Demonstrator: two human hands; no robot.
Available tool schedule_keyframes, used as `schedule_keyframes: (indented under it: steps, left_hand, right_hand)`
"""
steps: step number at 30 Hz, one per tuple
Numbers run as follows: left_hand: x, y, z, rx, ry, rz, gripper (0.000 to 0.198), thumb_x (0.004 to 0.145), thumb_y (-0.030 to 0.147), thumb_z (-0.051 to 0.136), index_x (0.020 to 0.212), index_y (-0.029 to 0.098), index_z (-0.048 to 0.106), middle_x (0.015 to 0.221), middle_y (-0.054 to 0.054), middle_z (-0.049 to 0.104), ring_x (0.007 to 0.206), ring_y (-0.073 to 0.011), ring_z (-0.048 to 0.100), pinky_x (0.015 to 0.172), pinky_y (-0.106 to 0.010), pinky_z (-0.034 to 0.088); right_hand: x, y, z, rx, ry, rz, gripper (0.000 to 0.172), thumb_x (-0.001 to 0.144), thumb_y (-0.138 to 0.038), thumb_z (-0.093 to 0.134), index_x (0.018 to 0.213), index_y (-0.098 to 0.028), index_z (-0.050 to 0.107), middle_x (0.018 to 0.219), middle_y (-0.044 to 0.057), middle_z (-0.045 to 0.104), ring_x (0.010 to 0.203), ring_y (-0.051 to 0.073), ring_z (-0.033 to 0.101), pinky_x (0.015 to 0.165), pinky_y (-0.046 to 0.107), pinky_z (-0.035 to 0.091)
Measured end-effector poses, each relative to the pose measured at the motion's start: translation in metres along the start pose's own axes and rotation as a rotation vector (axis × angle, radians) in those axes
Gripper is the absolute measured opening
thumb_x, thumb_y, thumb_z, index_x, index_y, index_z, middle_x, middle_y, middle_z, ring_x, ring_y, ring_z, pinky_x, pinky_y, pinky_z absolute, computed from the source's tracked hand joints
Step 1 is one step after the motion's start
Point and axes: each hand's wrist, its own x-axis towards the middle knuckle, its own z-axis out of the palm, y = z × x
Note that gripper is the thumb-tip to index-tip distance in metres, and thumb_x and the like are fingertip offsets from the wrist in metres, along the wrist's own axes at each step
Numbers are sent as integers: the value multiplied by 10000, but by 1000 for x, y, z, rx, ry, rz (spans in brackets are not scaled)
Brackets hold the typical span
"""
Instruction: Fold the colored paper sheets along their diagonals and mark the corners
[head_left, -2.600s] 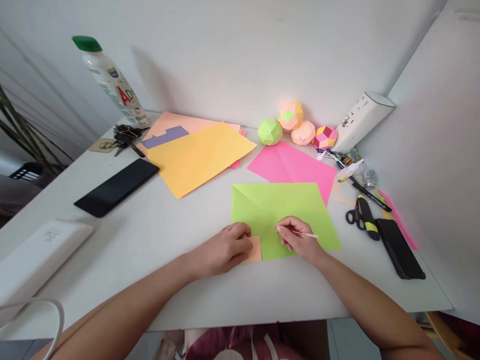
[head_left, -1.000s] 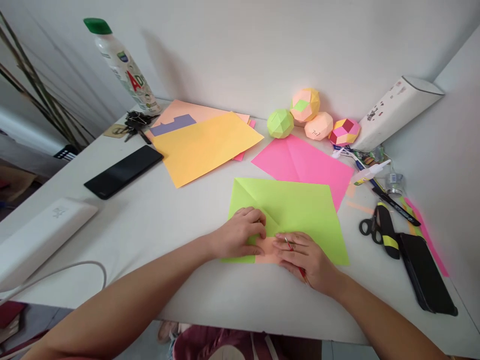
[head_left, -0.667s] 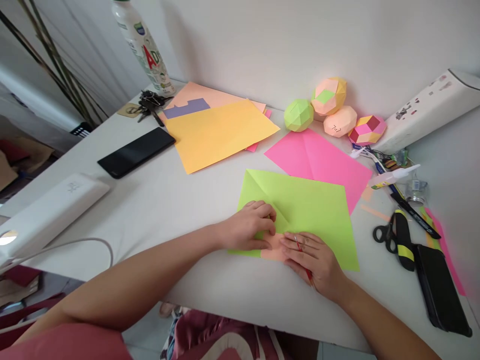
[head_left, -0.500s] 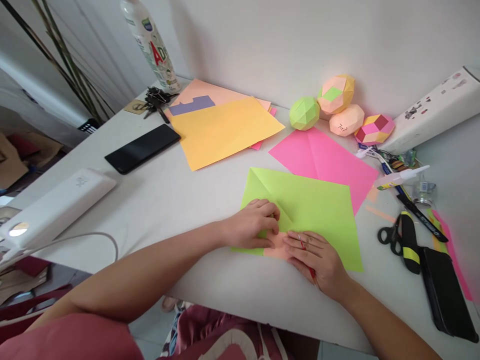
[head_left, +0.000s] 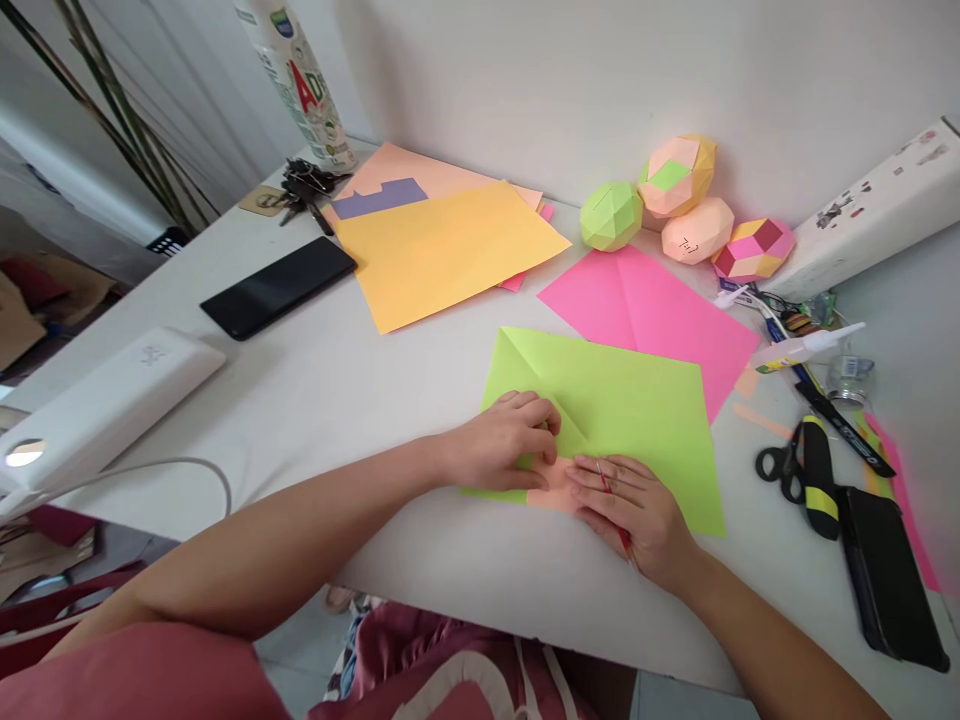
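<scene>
A lime green sheet of paper (head_left: 637, 410) lies near the front of the white table (head_left: 322, 400). My left hand (head_left: 506, 445) rests on its left part with fingers curled, pressing the paper down. A small peach paper piece (head_left: 553, 492) sits on the green sheet's front edge between my hands. My right hand (head_left: 637, 510) lies flat on that piece with fingers stretched out, and a thin red pen (head_left: 611, 505) is tucked between its fingers.
A pink sheet (head_left: 649, 315) lies behind the green one, yellow and peach sheets (head_left: 442, 250) at back left. Paper balls (head_left: 679, 205) line the wall. Scissors (head_left: 780, 465), pens and a black case (head_left: 896, 575) sit right; a phone (head_left: 277, 287), keys (head_left: 304, 185), bottle (head_left: 296, 75) left.
My right hand went from holding the pen tip on the green sheet to lying flat on the peach piece. The peach piece moved right onto the green sheet. The view has turned left.
</scene>
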Motion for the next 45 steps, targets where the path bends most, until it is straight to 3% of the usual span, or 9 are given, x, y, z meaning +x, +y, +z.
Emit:
schedule_keyframes:
  steps: [15, 45]
  left_hand:
    - [-1, 6, -16, -18, -167, -6, 173, 754, 323, 736, 855, 207, 659, 1195, -89, 499, 1081, -273, 441, 929, -395, 335]
    - [-2, 8, -14, -46, -183, -28, 135, 767, 269, 689, 874, 205, 639, 1192, -84, 495, 1080, -280, 437, 929, -414, 332]
  right_hand:
    - [0, 2, -3, 100, -11, 65, 220, 867, -50, 577, 1021, -197, 631, 1054, 81, 728, 1086, 196, 645, 897, 379, 515]
    - [-2, 3, -1, 216, 8, 142, 249, 872, -45, 571, 1057, -201, 626, 1091, 91, 714, 1098, 198, 634, 908, 401, 509]
